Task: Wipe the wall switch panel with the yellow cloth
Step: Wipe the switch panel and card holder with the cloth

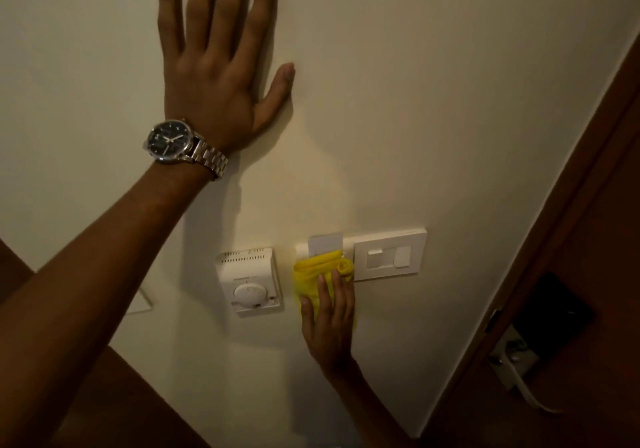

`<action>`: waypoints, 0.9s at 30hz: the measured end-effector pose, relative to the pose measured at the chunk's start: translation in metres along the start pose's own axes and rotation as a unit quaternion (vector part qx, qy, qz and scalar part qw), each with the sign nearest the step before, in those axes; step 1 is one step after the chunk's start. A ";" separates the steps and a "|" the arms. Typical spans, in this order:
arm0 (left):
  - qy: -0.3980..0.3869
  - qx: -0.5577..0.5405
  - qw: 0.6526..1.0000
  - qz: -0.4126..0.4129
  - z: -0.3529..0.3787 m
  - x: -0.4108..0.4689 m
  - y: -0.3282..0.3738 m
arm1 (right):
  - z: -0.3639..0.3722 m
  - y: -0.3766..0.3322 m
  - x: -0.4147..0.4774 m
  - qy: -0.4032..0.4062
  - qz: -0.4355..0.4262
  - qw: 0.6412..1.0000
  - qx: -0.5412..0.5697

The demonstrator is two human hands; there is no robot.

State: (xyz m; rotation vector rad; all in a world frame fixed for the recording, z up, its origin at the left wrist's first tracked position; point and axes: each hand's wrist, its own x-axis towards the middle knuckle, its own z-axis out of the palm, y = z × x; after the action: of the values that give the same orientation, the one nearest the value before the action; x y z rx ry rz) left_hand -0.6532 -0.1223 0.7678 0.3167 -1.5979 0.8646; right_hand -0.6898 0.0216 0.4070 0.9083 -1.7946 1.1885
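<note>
Yellow cloth (317, 276): soft woven fabric, bunched and folded, pressed flat against the cream wall (433, 101) over the left section of the wall switch panel (389, 255). One corner is rolled into a small curl touching the panel's inner frame. Judged light and limp, with no shape of its own; it should conform to the raised edges and rocker, and is best held under flat fingers or pinched at the bunched middle, so loose ends do not trail.

Right hand (329, 323): fingers extended, palm toward the wall, pinning the cloth from below; not closed around it.

Left hand (216, 77): spread wide, empty, braced flat on the wall well above the panel. Steel-bracelet wristwatch (173, 141), dark dial, on that wrist.

Wall switch panel: white plastic, rigid; right section shows a rocker, uncovered. A key-card slot (325, 244) stands just above the cloth.

Thermostat (250, 281): white, round dial, just left of the cloth, not touched.

Hidden or unclear: the panel's left section under the cloth; the left fingertips, cut off at the top edge; the door handle (516, 366) at lower right, dim and only partly legible.
</note>
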 end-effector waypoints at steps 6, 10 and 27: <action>-0.003 0.010 1.000 -0.008 0.005 -0.003 0.000 | 0.006 -0.011 0.028 0.053 0.042 0.997 0.048; -0.010 0.002 1.000 0.002 0.002 0.000 -0.001 | 0.000 0.000 0.005 0.014 0.004 0.999 0.032; 0.007 0.011 1.000 -0.012 -0.001 -0.001 0.001 | 0.020 0.000 0.035 0.032 0.005 0.999 -0.042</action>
State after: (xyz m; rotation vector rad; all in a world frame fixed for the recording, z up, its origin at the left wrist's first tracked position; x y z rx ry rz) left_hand -0.6527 -0.1208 0.7668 0.3436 -1.5706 0.8649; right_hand -0.7093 -0.0023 0.4334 0.8049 -1.7869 1.1275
